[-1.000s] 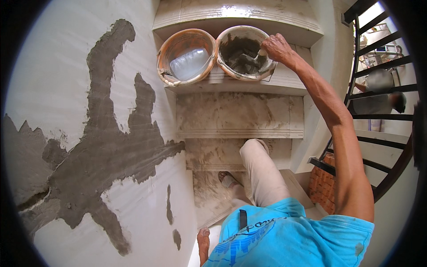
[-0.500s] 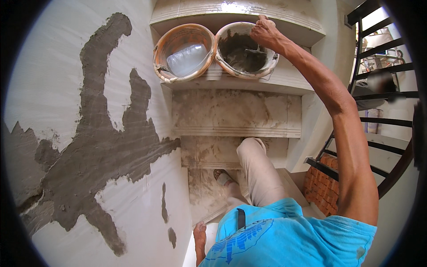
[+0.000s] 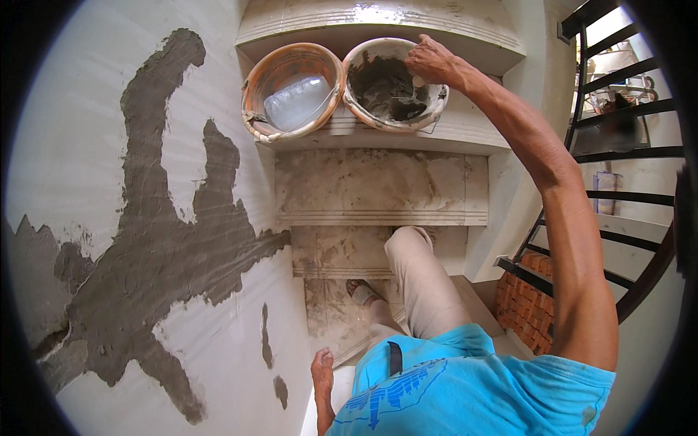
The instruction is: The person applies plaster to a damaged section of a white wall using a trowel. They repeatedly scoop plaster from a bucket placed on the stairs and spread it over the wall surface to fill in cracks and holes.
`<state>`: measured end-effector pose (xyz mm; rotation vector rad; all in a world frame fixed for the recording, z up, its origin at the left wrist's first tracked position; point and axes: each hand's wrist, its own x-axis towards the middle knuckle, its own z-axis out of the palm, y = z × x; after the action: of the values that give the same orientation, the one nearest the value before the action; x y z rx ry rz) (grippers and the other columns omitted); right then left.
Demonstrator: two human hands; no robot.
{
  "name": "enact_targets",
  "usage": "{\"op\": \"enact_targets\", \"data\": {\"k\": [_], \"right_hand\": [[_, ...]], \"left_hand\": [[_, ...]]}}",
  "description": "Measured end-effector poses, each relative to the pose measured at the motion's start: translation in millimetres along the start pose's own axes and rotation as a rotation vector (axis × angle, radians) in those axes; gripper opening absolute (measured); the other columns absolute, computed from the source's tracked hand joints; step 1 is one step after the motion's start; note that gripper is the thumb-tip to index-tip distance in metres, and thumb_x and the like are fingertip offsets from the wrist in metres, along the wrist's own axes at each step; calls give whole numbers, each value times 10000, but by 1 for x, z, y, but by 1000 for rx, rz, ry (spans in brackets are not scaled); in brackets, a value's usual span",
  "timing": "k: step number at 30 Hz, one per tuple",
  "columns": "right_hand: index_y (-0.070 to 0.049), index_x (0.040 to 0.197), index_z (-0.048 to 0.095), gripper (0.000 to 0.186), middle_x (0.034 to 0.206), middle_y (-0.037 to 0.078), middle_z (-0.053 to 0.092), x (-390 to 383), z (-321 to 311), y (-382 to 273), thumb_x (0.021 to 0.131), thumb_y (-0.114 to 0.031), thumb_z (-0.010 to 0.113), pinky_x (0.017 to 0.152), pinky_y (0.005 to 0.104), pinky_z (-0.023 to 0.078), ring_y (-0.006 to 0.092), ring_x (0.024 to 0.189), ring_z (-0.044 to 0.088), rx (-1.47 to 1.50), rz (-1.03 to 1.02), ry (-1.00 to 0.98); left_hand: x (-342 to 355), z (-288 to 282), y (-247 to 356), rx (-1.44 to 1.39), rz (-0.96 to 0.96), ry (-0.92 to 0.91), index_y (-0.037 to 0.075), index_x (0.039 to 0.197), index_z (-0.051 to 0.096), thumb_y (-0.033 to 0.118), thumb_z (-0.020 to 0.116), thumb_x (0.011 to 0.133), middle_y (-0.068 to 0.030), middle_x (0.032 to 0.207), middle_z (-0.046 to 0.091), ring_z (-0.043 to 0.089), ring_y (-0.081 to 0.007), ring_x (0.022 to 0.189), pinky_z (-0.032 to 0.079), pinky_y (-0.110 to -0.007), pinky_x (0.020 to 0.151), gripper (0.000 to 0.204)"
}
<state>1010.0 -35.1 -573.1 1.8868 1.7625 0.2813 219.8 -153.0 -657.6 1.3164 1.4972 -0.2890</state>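
My right hand (image 3: 430,62) reaches up over the rim of the right-hand bucket (image 3: 355,102). Its fingers are closed around a trowel (image 3: 418,81), whose blade is down in the bucket and partly lost against the wet grey mortar (image 3: 389,91). Beside it stands an orange bucket (image 3: 256,76) with a pale, worn rim, holding a clear plastic container (image 3: 298,100). Low by the wall, my left hand (image 3: 322,369) hangs with loosely bent fingers and nothing visible in it.
Dark wet mortar patches (image 3: 174,247) cover part of the white wall on the left. Both buckets stand on a tiled stair tread (image 3: 392,142), with stained steps below. A black metal railing (image 3: 625,155) and an orange woven item (image 3: 525,301) are at the right.
The trowel has shifted in my right hand's bucket, its blade now lower toward the mortar. My left hand has risen slightly beside the wall. The whole view has shifted a little.
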Motion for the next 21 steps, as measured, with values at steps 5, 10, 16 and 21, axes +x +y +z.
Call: {"op": "enact_targets", "data": {"k": [5,10,16,21], "right_hand": [[-139,739,778,31,759,69,750,6,13,2,744,-155,752,687,392,505,246,772,733,117,6,63],[-95,794,791,107,826,127,762,4,0,6,786,-137,693,746,412,586,297,861,749,262,49,-80],[-60,820,790,169,877,157,766,2,-16,3,828,-150,647,730,439,585,324,864,748,320,45,-121],[-65,896,801,200,909,161,768,9,3,-3,850,-176,641,745,442,597,336,923,746,440,128,-170]], "left_hand": [[-7,-2,-26,-23,-88,4,-21,1293,649,203,613,1001,-173,1204,704,637,-262,1164,454,-368,1058,370],[-8,5,-76,-48,-151,-17,-26,1280,651,172,640,990,-169,1207,706,636,-250,1165,457,-354,1053,351],[-16,9,-68,-51,-146,-21,-31,1280,649,195,637,989,-174,1209,709,645,-252,1156,460,-340,1049,368],[-11,11,-73,-59,-75,-32,-31,1282,646,193,623,991,-186,1237,701,638,-269,1176,454,-356,1064,368]]}}
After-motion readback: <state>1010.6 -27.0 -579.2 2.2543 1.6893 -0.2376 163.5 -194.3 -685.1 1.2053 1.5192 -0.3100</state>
